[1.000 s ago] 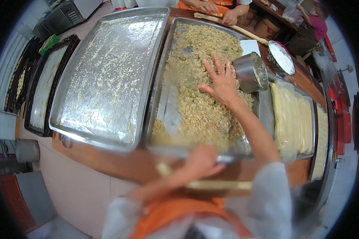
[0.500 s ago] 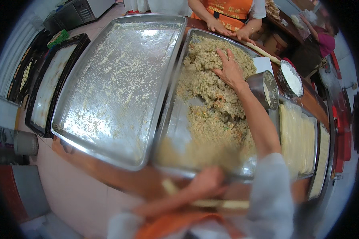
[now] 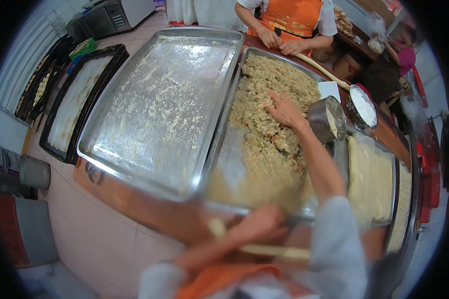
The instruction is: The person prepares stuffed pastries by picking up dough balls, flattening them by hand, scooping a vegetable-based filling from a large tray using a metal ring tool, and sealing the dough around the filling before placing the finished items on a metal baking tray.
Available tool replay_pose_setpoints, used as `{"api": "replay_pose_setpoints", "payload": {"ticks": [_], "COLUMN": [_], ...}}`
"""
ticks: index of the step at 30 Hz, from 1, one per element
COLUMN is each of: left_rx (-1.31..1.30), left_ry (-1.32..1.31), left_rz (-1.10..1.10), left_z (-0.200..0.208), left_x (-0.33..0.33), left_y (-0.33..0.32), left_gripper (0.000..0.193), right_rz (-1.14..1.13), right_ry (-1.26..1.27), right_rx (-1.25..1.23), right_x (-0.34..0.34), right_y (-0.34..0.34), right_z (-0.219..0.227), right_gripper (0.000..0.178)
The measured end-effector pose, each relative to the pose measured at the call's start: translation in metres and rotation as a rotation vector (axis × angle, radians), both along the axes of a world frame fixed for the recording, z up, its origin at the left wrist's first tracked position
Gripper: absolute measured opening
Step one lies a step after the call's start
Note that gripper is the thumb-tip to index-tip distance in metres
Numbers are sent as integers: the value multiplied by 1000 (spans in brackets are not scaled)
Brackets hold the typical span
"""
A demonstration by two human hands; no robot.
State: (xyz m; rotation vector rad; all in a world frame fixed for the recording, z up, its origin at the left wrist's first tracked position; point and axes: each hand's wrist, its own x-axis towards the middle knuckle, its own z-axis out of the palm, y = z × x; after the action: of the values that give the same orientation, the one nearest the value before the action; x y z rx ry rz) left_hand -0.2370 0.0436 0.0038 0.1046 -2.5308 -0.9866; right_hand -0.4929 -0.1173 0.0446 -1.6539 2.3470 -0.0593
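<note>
We have our right hand on the chopped filling inside the metal tray, fingers partly spread; our left hand blurs at the tray's near rim, and we cannot tell its grip. We see a steel pot at the tray's right side and a crumb-flecked sheet pan to its left

The brown counter carries a wide metal tray left of the left grip, a mix-filled tray under the right grip, a bowl of white powder to that grip's right, a pale rope beyond it, and a second pale rope just below the left grip.
</note>
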Motion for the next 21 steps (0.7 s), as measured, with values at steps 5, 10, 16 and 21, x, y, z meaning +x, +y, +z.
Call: {"api": "replay_pose_setpoints", "payload": {"ticks": [5,10,16,21], "left_rx": [-70,-142,-170,-209], "left_ry": [67,23,-5,48], "left_rz": [21,42,70,100], "left_z": [5,6,11,6], "left_x": [-2,0,0,0], "left_y": [1,3,6,5], "left_gripper": [31,31,31,32], "right_rz": [24,86,204,329], "right_ry": [-18,-4,180,92], "right_rx": [-78,-129,-237,-202], "right_x": [50,91,132,136], "right_y": [35,66,100,128], "right_z": [8,5,-6,4], "right_gripper": [69,73,67,55]}}
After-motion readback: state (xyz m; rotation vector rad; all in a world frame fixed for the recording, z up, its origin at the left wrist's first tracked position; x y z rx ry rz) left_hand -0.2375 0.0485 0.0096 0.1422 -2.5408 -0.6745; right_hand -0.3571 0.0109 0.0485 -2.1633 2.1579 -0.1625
